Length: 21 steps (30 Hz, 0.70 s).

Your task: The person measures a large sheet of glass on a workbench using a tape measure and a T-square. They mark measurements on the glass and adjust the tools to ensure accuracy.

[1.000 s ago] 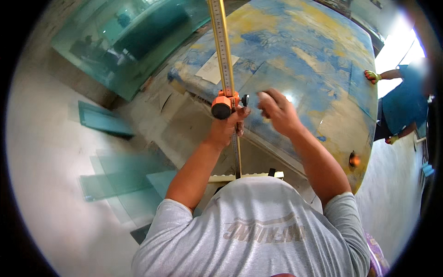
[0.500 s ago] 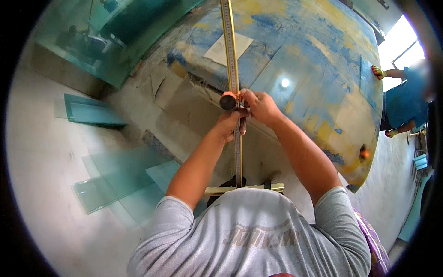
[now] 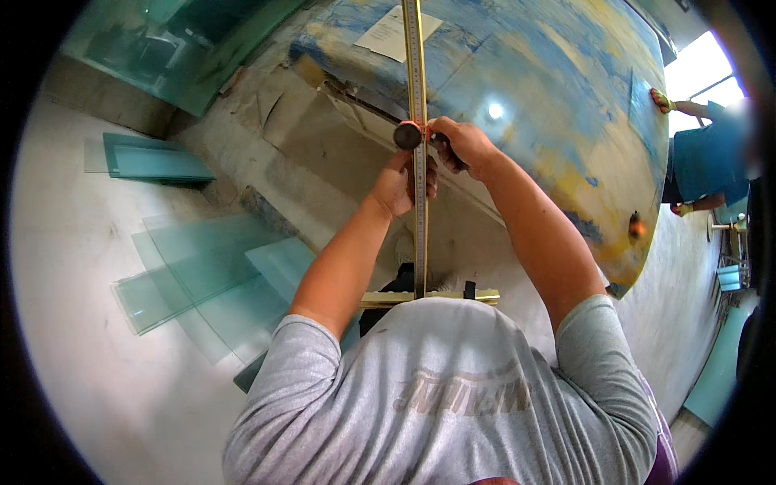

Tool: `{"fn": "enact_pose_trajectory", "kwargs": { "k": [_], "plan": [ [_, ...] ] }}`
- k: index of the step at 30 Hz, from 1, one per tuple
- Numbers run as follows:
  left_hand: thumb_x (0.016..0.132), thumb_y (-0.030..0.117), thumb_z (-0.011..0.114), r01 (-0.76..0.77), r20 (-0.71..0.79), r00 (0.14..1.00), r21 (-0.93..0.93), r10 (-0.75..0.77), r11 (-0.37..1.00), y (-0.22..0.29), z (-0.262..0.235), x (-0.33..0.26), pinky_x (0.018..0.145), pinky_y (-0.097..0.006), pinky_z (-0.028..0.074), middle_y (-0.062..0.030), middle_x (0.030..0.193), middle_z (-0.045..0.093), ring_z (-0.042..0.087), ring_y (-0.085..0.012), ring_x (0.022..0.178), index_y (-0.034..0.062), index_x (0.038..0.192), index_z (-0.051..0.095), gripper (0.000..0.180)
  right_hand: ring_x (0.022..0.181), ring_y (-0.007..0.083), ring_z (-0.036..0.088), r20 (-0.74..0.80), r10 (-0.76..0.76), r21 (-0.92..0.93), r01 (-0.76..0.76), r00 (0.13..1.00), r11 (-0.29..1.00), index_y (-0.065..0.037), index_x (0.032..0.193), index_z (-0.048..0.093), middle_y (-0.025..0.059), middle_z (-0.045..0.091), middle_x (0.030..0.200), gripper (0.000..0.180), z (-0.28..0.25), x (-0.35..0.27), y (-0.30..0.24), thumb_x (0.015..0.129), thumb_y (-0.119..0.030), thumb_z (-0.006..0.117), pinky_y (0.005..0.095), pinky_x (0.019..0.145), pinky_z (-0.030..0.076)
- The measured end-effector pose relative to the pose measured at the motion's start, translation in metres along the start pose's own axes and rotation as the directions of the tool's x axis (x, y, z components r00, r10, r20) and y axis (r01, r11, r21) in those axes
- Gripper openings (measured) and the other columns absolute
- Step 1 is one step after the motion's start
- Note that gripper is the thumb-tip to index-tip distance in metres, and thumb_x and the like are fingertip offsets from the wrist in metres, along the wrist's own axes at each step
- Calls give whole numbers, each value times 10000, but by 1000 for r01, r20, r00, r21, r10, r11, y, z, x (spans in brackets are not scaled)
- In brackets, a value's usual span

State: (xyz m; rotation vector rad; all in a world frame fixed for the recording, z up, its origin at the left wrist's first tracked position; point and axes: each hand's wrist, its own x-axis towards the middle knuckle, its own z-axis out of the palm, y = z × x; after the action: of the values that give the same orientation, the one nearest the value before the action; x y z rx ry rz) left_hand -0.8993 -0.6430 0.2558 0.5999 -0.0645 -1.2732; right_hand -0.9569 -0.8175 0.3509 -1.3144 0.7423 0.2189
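Note:
A long yellow ruler bar (image 3: 416,65) runs from the table's far side back to a brass crossbar (image 3: 428,297) by my chest. A black round cutter head (image 3: 406,135) sits on the bar at the near edge of the blue-and-yellow mottled table (image 3: 550,105). My left hand (image 3: 398,184) is wrapped around the bar just below the head. My right hand (image 3: 459,144) grips the head from the right side. The two hands almost touch. A clear glass sheet on the table shows only by a light glint.
A white paper sheet (image 3: 388,36) lies on the table left of the ruler. Greenish glass offcuts (image 3: 202,267) and a stacked pane (image 3: 153,162) lie on the floor at left; a large glass panel (image 3: 186,40) leans behind. Another person in blue (image 3: 703,153) stands at the far right.
My right hand, apart from the cutter head a second ago, has closed onto it beside the left hand. The view has tilted, so hands and head sit higher in the picture.

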Motion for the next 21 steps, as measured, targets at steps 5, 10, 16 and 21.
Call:
{"fn": "enact_pose_trajectory", "kwargs": {
  "k": [5, 10, 16, 21],
  "plan": [
    [974, 672, 513, 23, -5, 1000, 55, -23, 998, -44, 9, -22, 667, -417, 544, -95, 794, 669, 657, -266, 678, 65, 966, 675, 628, 487, 123, 400, -44, 28, -1, -28, 999, 1000, -120, 791, 628, -17, 487, 616, 303, -11, -37, 38, 962, -370, 613, 310, 472, 302],
    [944, 595, 620, -14, 90, 996, -4, 14, 1000, -80, 6, -31, 641, -447, 566, -106, 894, 714, 694, -288, 700, 66, 1079, 696, 551, 515, 158, 432, -43, -3, -14, 2, 999, 1000, -88, 901, 704, 24, 517, 661, 320, -20, -62, 66, 945, -390, 608, 360, 497, 322],
    [961, 511, 631, -61, 134, 989, -30, 64, 998, -96, 20, -40, 632, -447, 551, -97, 976, 719, 692, -268, 776, 61, 1175, 680, 501, 543, 155, 448, -16, 25, -60, -25, 1000, 998, -97, 892, 696, 29, 540, 700, 339, -30, -84, 74, 935, -425, 618, 357, 503, 324],
    [976, 435, 628, -91, 74, 993, -41, 94, 995, -105, 23, -48, 651, -444, 550, -106, 1041, 710, 688, -268, 859, 53, 1198, 678, 445, 544, 157, 455, -26, 43, -21, -44, 999, 999, -98, 896, 699, 32, 545, 713, 331, -29, -98, 84, 922, -419, 624, 355, 495, 322]
  ]
}}
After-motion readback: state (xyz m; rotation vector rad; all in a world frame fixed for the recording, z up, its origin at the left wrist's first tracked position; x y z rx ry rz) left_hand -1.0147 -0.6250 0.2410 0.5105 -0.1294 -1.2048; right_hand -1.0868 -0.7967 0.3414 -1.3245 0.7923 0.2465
